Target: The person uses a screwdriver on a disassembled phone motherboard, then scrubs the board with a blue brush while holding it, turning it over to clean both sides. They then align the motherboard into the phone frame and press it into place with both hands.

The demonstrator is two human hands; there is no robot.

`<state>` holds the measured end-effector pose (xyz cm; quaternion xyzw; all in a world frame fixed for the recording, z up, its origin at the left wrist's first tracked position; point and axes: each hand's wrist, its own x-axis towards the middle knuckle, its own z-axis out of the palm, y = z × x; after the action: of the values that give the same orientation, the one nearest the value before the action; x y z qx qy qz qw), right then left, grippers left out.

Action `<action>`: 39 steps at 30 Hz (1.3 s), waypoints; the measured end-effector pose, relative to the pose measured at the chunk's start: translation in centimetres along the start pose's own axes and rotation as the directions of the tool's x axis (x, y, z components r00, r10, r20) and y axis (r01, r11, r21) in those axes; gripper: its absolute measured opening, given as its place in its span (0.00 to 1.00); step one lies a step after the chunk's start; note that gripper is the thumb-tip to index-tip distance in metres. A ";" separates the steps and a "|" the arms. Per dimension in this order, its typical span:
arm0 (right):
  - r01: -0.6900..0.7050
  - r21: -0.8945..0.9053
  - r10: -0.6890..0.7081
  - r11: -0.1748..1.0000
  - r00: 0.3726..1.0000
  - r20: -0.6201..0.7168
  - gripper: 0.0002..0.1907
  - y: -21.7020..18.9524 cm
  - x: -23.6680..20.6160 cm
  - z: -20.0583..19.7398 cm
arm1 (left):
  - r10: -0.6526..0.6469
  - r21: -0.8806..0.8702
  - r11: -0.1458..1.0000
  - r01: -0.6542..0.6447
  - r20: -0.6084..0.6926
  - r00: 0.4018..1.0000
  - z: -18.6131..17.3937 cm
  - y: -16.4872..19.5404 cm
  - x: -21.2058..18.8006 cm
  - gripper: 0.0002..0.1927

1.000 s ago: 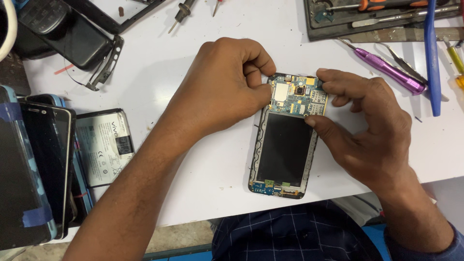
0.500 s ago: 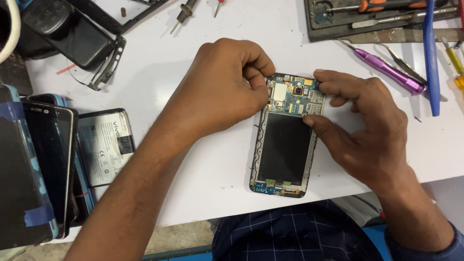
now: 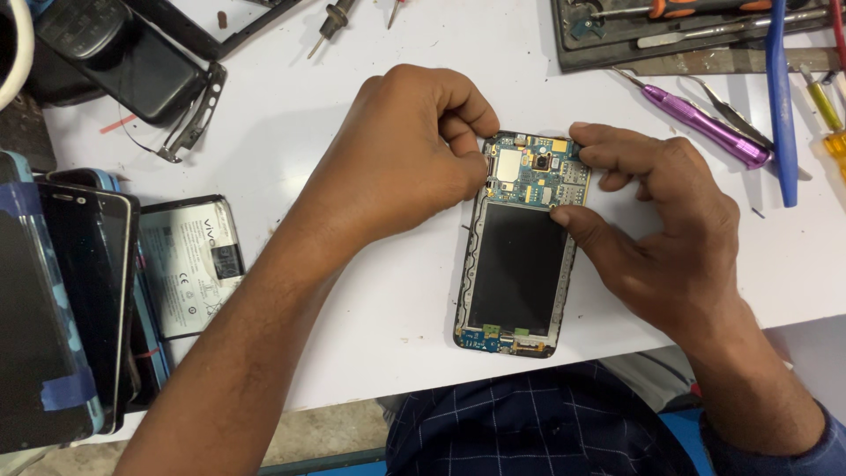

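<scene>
A white bench (image 3: 352, 291) carries everything here. Left of the grips, a flat battery (image 3: 189, 264) with a white label lies near the bench's edge, just beside a stack of dark phones (image 3: 79, 300), one of them bound with blue tape. Up and to the left sits a black phone frame (image 3: 141, 66). Up and to the right, a grey tool tray (image 3: 696, 57) holds screwdrivers. Below the tray lie a purple pen-shaped tool (image 3: 709, 123), metal tweezers (image 3: 736, 110) touching it, a blue pry stick (image 3: 780, 106) and a yellow screwdriver (image 3: 824, 106).
</scene>
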<state>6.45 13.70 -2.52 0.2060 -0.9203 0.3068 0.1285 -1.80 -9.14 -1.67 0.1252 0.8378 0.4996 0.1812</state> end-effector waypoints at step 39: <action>-0.026 0.019 0.026 0.999 0.999 0.018 0.25 -0.3 0.1 0.0 | -0.112 0.019 0.994 0.112 0.019 0.994 -0.5 0.2 0.2 0.11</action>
<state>6.47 13.48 -2.34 0.1978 -0.9210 0.3154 0.1143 -2.19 -9.40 -1.30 0.0846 0.8461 0.4799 0.2160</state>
